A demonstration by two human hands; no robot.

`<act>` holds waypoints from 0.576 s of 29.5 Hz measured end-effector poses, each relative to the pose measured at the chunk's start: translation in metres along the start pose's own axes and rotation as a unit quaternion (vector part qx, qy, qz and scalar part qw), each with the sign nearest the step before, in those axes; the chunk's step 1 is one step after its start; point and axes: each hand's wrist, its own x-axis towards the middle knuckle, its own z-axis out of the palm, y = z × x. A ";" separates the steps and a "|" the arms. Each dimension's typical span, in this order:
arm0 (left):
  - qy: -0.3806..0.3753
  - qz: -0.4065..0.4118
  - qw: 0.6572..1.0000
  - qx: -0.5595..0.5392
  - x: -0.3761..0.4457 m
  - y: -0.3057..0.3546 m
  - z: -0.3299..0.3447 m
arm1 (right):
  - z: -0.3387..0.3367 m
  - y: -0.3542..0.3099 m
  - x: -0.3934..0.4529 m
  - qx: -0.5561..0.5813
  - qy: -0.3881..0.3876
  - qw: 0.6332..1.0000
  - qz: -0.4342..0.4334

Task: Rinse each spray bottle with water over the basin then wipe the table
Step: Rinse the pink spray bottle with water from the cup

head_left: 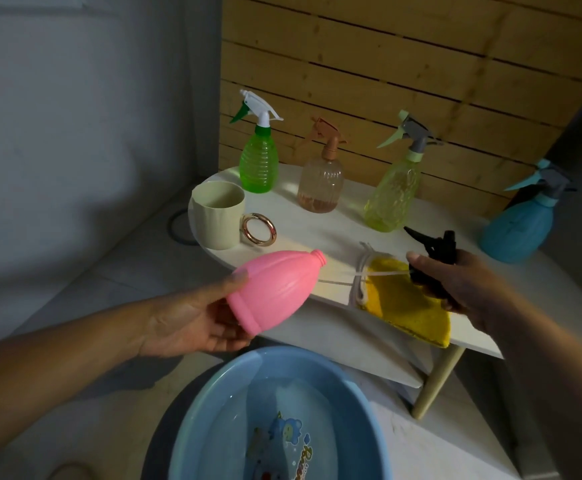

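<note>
Basin (213,403), blue, with water, sits at bottom centre of the frame. Above it, left hand (192,320) grips the base of the pink bottle (275,292), tilted, open neck toward the upper right (cap off). Right hand (462,285) curls round the black spray head (435,244), its thin tube trailing left toward the pink bottle. Yellow cloth (407,306) lies on the white table (317,223) edge. Farther back: cream cup (216,216), green bottle (258,161), amber bottle (320,181), lime bottle (393,192), and blue bottle (514,230) at far right.
</note>
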 end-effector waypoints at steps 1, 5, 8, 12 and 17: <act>-0.019 0.005 1.000 0.006 -0.001 -0.001 -0.001 | 0.001 0.003 0.002 -0.018 0.026 1.000 0.002; -0.088 0.023 0.994 0.053 -0.005 -0.001 0.001 | 0.005 0.011 0.006 -0.080 0.078 0.993 -0.022; -0.092 0.034 0.989 0.112 -0.004 -0.007 0.003 | 0.008 0.017 0.011 -0.133 0.097 0.986 -0.002; -0.084 0.068 0.979 0.175 0.001 -0.016 0.007 | 0.013 0.017 0.015 -0.187 0.135 0.973 0.017; -0.044 0.091 0.977 0.190 0.004 -0.016 0.005 | 0.024 0.003 0.003 -0.310 0.194 0.930 -0.049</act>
